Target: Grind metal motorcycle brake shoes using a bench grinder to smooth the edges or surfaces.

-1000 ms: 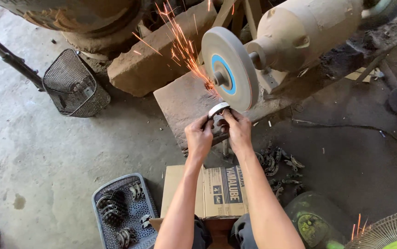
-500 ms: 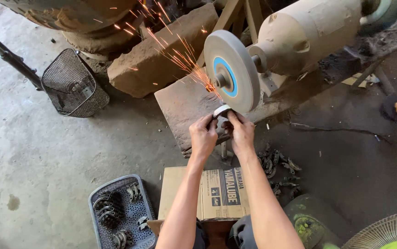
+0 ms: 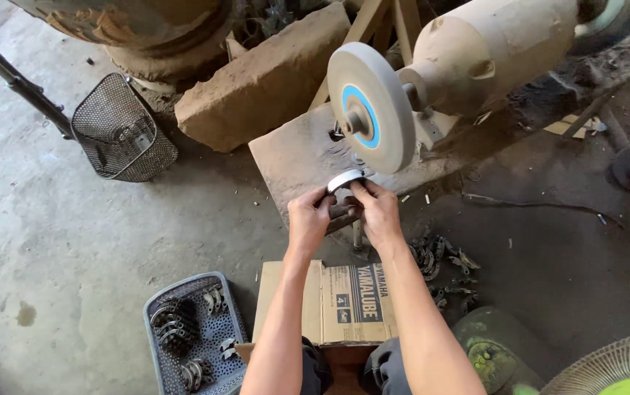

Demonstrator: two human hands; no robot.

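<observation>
- A small curved metal piece (image 3: 345, 181), bright along its upper face, is sitting between both hands, just below the rim of the grey grinding wheel (image 3: 370, 106); whether it is touching the wheel cannot be told.
- The left hand (image 3: 309, 216) is closing its fingers on the piece's left end, thumb pressing from the near side.
- The right hand (image 3: 378, 210) is pinching the right end, fingertips curling over the top.
- The wheel, with a blue disc at its hub, is sitting on the shaft of a dusty cream-coloured motor (image 3: 494, 51), above a worn stone slab (image 3: 300, 157).
- A flattened cardboard box (image 3: 329, 303) is lying across the person's lap, under the forearms.
- A grey plastic crate (image 3: 155, 344) at the left is holding similar curved metal parts.
- More dark parts (image 3: 443, 267) are lying in a heap on the floor to the right.
- A wire mesh basket (image 3: 121, 132) is standing further left on the concrete.
</observation>
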